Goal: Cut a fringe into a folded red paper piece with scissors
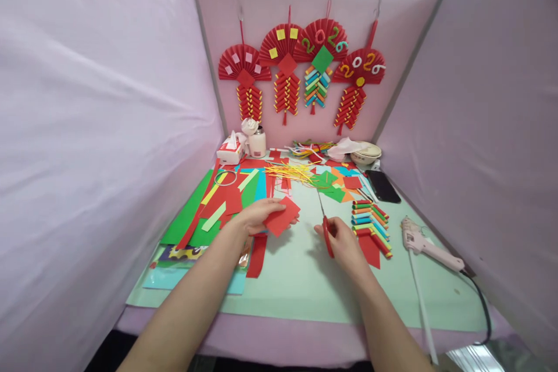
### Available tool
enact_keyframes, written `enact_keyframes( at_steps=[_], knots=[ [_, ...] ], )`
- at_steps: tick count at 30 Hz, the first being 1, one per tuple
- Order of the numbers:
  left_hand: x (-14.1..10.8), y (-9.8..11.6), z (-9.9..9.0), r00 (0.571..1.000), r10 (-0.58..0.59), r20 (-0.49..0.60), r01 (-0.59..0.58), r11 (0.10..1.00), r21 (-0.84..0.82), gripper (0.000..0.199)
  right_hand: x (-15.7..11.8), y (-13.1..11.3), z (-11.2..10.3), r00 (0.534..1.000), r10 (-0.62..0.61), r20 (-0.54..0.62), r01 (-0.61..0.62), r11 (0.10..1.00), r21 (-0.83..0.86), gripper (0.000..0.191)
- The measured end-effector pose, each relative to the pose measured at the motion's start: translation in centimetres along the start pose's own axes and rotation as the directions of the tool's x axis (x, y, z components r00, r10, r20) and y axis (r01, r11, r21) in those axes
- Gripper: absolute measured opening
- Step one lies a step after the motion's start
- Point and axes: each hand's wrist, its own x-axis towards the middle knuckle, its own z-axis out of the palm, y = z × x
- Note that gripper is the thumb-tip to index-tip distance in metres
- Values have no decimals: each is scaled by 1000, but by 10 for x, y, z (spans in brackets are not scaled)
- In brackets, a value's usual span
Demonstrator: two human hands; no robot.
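Between the thumb and fingers of my left hand (257,215) is a square of red paper (281,218), raised over the table. My right hand (342,238) grips a pair of red-handled scissors (326,235), whose blades point away from me and look closed. A gap of bare table lies between the paper and the scissors. Just right of my right hand lies a string of rolled paper firecrackers (370,224) in red, orange, blue and green, with a red paper piece (369,251) under its lower end.
Coloured sheets (192,224) and strips cover the left side. Yellow strips (292,173) and green scraps (331,186) lie farther back. At the right are a phone (382,186) and a corded glue gun (429,247). Finished red fan ornaments (322,40) hang on the back panel.
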Motion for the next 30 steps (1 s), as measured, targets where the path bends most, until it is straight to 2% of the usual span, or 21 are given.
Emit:
enact_keyframes(
  at_steps=[2, 5, 8, 9, 11, 13, 14, 15, 18, 21, 23, 24, 26, 28, 30],
  knots=[
    [5, -6, -1, 996, 20, -88, -23, 999, -37, 21, 6, 6, -4, 993, -29, -112, 3, 973, -229, 29],
    [10, -15, -5, 985, 42, -170, -50, 998, -42, 21, 14, 11, -8, 985, -44, -167, -39, 885, -465, 22],
    [11, -21, -9, 980, 79, -184, -84, 996, -19, 29, 19, 12, -8, 989, -14, -149, -64, 859, -508, 22],
    [10, -22, -9, 969, 101, -226, -103, 995, 2, 33, 21, 11, -8, 989, -7, -148, -68, 863, -500, 23],
    [10, -22, -10, 911, 168, -378, -151, 986, 75, 41, 23, 7, -6, 987, -11, -162, -72, 867, -494, 26],
    [10, -21, -10, 822, 242, -516, -186, 970, 158, 44, 26, 1, -4, 982, -31, -184, -72, 845, -529, 29],
    [10, -21, -10, 789, 271, -551, -198, 962, 189, 44, 27, -1, -2, 982, -34, -184, -76, 826, -559, 30],
    [11, -21, -10, 774, 291, -562, -208, 956, 208, 42, 29, -2, 0, 984, -28, -179, -84, 804, -589, 30],
    [11, -21, -10, 771, 325, -547, -235, 944, 230, 37, 32, -1, 5, 987, -20, -158, -90, 748, -658, 28],
    [9, -22, -9, 827, 310, -469, -234, 948, 214, 33, 33, 2, 9, 985, -70, -158, -58, 728, -683, 25],
    [8, -23, -6, 876, 277, -394, -214, 957, 197, 32, 33, -1, 10, 974, -128, -190, -25, 766, -642, 26],
    [7, -24, -5, 895, 262, -361, -202, 960, 196, 32, 33, -4, 10, 967, -155, -204, 8, 815, -579, 27],
    [6, -24, -2, 922, 245, -300, -186, 959, 212, 31, 33, -13, 13, 968, -174, -182, 107, 938, -329, 30],
    [6, -25, 1, 939, 249, -239, -191, 952, 241, 30, 34, -21, 18, 984, -172, -39, 172, 985, 5, 31],
    [7, -26, 2, 941, 259, -216, -202, 946, 252, 31, 35, -26, 25, 982, -166, 86, 141, 960, 242, 25]
  ],
)
